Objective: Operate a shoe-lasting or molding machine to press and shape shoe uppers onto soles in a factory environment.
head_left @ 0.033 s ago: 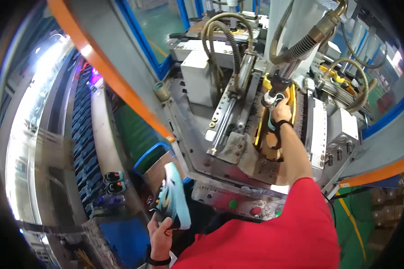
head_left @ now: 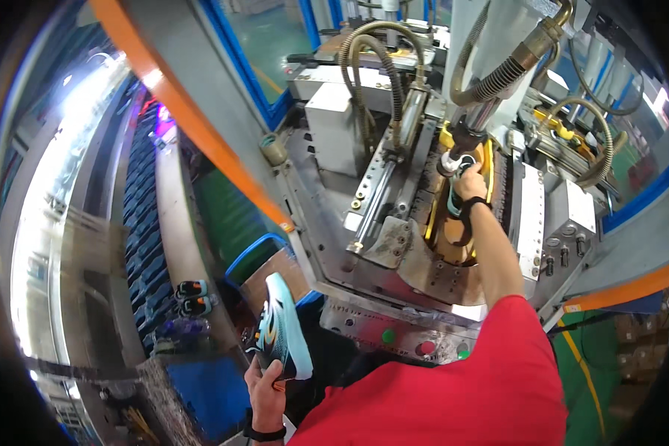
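Observation:
My left hand (head_left: 266, 390) grips a sneaker (head_left: 281, 327) by its heel end, clear of the machine. This shoe has a dark and teal upper with orange marks and a thick pale blue sole, its toe pointing up and away. Stretched forward into the press, my right hand (head_left: 470, 184) is closed on a second sneaker (head_left: 454, 199), of which only dark and pale teal parts show past the fingers. That shoe sits between the yellow-edged pads (head_left: 489, 178) of the press, beneath a metal ram (head_left: 468, 137). My hand covers most of its upper.
A front panel with green and red buttons (head_left: 426, 347) lies below the press. Hoses (head_left: 370, 44) and cylinders surround the pads. At left, a pair of dark shoes (head_left: 193, 297) rests beside a conveyor (head_left: 143, 223). An orange-edged frame (head_left: 193, 123) stands between conveyor and machine.
The view has shifted slightly, so the machine appears a little further right. Both hands keep hold of their sneakers, and the right hand stays at the press.

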